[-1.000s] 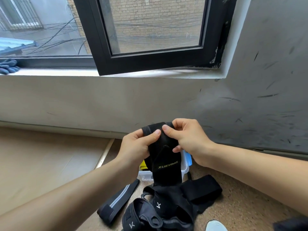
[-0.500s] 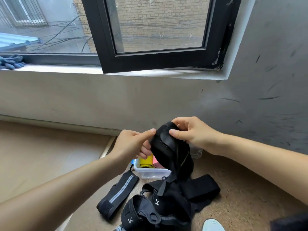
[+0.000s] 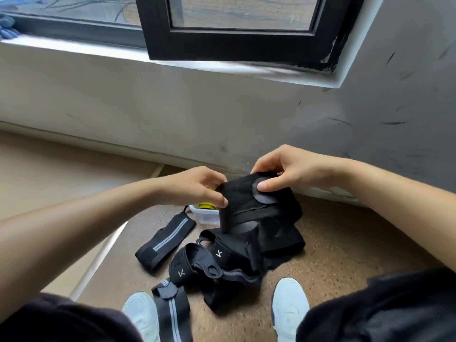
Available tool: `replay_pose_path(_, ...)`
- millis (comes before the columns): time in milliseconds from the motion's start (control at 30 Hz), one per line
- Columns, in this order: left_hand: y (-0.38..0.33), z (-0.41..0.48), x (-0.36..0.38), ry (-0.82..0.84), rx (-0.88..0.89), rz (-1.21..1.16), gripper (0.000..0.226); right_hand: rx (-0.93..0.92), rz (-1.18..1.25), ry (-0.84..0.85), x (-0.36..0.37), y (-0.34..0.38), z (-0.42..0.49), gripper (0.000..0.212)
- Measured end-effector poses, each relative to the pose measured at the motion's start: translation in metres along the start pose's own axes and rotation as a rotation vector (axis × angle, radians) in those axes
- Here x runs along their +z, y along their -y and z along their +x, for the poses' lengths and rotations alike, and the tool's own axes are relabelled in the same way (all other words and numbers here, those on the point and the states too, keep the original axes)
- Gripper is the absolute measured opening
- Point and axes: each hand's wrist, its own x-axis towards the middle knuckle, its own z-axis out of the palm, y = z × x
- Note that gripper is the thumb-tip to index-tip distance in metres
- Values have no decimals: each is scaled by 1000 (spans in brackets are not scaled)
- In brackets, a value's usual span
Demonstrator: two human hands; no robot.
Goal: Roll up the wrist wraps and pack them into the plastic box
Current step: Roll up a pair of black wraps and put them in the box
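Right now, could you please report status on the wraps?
Left grip and right grip pinch black wrap, partly rolled. Plastic box behind, partly hidden. Loose wraps piled below.

Black-framed window [image 3: 241, 49] above scuffed grey wall [image 3: 394, 119]; speckled brown floor [image 3: 328, 245].

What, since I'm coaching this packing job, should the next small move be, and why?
Probably one more turn of the roll. The left hand and right hand pinch a half-rolled black wrap whose loose end hangs toward the pile, so it looks unready for the plastic box.
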Motion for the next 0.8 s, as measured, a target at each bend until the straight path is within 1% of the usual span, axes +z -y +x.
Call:
replay_pose_path(33,5,-2,-3,0,-18,62,15,17,-30,-24,-2,-4,0,12)
replay_pose_path(133,23,-10,-13,-18,-86,214,32,81,-89,-76,-9,-20,-1,10)
replay_pose_path(167,26,-13,-15,-34,-100,248,32,106,-108,-93,-12,-25,-2,9)
replay_pose_path(233,30,-19,-19,-74,-112,247,23,159,-116,-123,-17,-35,-4,8)
replay_pose_path(300,31,-23,-22,-111,-117,181,14,203,-99,-130,-20,-43,-6,8)
replay_pose_path(367,31,-27,-25,-103,-125,141,7,227,-103,-125,-21,-49,-6,9)
replay_pose_path(433,27,-29,-23,-94,-130,105,4,239,-117,-132,-20,-53,-4,10)
replay_pose_path(500,21,-28,-22,-130,-102,1,4,246,-137,-132,-16,-53,-2,12)
replay_pose_path(600,4,-25,-16,-214,-52,-270,3,182,-88,-141,-5,-39,-2,15)
replay_pose_path(667,-6,-22,-9,-259,-47,-351,2,110,18,-163,5,-21,-3,16)
replay_pose_path(733,-13,-18,-2,-317,-43,-415,4,57,87,-161,15,-2,-2,24)
replay_pose_path(800,-19,-15,2,-410,-43,-517,4,25,117,-175,24,12,0,36)
